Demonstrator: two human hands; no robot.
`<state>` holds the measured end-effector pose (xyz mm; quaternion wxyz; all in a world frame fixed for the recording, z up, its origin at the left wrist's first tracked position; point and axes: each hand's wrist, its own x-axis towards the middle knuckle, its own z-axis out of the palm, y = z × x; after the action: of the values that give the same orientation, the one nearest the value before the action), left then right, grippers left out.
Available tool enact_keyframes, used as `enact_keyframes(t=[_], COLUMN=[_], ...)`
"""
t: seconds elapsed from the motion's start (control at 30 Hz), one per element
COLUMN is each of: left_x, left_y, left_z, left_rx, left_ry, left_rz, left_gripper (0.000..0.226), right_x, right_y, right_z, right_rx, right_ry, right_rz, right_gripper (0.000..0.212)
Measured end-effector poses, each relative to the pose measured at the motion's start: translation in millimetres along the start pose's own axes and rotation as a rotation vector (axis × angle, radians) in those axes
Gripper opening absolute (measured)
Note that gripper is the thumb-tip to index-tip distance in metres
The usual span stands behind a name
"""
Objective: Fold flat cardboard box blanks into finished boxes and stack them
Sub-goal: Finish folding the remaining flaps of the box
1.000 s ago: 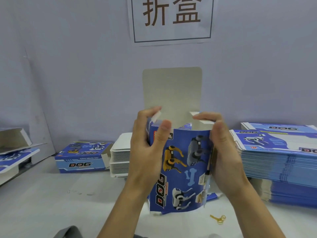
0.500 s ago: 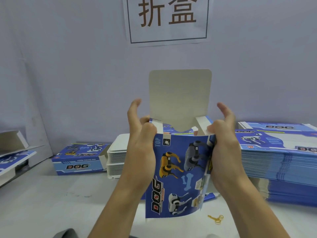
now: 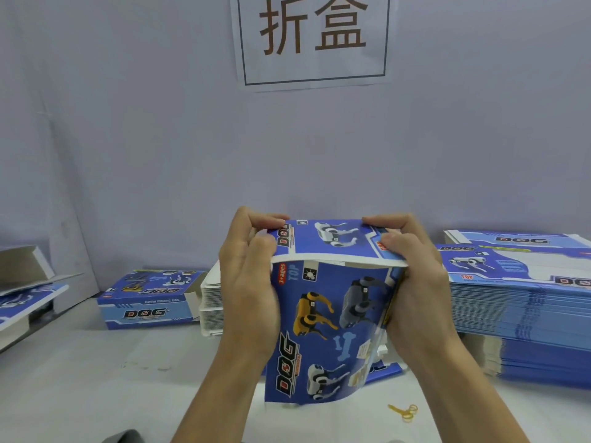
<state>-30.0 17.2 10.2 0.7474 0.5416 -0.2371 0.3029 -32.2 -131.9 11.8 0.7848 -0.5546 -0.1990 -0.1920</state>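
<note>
The left hand (image 3: 248, 282) grips the left side of the box (image 3: 329, 334), fingers curled over the top corner, thumb pressing the lid flap (image 3: 332, 241) down. The box is held upright above the table (image 3: 80, 378), between both hands. The right hand (image 3: 415, 282) grips the opposite side the same way. To close it well, I would keep both sides squeezed square and press evenly so the tongue slides inside the front wall without buckling. Right of that grip lies the stack of flat blanks (image 3: 527, 314).
</note>
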Motion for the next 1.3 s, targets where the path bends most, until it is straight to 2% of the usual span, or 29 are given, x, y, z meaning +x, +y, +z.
enact_keyframes(t=[0.1,0.2,0.27,0.37,0.4,0.43,0.47,0.5,0.57,0.6,0.67,0.77,0.83,0.87,0.93,1.0,1.03,1.17,1.2,1.27,1.3], left_x=[0,2,0,5,10,11,17,22,26,25,10,4,8,7,4,3,3,3,2,0,0], left_y=[4,10,17,32,37,37,31,26,25,23,21,16,15,14,13,9,6,5,6,7,7], left_z=[0,0,-2,-4,-4,-13,-19,-21,-12,-5,0,0,0,0,2,3,4,6,6,4,4], left_rx=[0.001,-0.091,-0.103,-0.024,0.020,-0.051,-0.124,-0.164,-0.122,-0.054,-0.094,-0.066,0.026,0.070,0.093,0.063,0.053,0.059,0.069,0.028,-0.004], left_ry=[-0.106,-0.151,-0.163,-0.241,-0.274,-0.325,-0.275,-0.317,-0.304,-0.243,-0.143,-0.121,-0.134,-0.119,-0.074,-0.038,-0.024,-0.023,-0.022,-0.024,-0.035], left_rz=[-0.086,-0.228,-0.291,-0.322,-0.293,-0.217,-0.205,-0.197,-0.150,-0.139,-0.167,-0.108,-0.070,-0.055,-0.064,-0.080,-0.086,-0.061,-0.041,-0.033,-0.033], left_gripper=[0.029,0.059,0.070,0.085,0.073,0.047,0.021,0.025,0.029,0.026,0.033,0.016,0.014,0.022,0.034,0.037,0.036,0.029,0.023,0.013,0.024], right_x=[-2,2,7,9,7,5,2,5,7,8,7,5,3,2,0,0,0,1,2,3,4], right_y=[2,-7,-15,-17,-16,-15,-14,-15,-14,-13,-11,-10,-9,-9,-8,-7,-8,-4,-2,0,1], right_z=[-1,-5,-12,-20,-21,-21,-22,-19,-19,-18,-17,-15,-12,-12,-10,-7,-6,-5,-6,-8,-8], right_rx=[0.029,0.097,0.003,-0.129,-0.147,-0.161,-0.175,-0.202,-0.262,-0.278,-0.260,-0.227,-0.241,-0.233,-0.204,-0.202,-0.217,-0.198,-0.161,-0.141,-0.141], right_ry=[-0.032,-0.167,-0.272,-0.346,-0.333,-0.294,-0.247,-0.212,-0.193,-0.194,-0.160,-0.092,-0.082,-0.076,-0.050,-0.034,-0.027,-0.002,0.012,0.016,-0.010], right_rz=[0.007,0.043,0.007,-0.039,-0.046,-0.072,-0.097,-0.107,-0.113,-0.121,-0.133,-0.168,-0.187,-0.187,-0.145,-0.105,-0.105,-0.103,-0.097,-0.094,-0.097], right_gripper=[0.026,0.054,0.067,0.073,0.078,0.080,0.079,0.075,0.064,0.060,0.056,0.051,0.031,0.030,0.048,0.058,0.056,0.022,0.023,0.051,0.057])
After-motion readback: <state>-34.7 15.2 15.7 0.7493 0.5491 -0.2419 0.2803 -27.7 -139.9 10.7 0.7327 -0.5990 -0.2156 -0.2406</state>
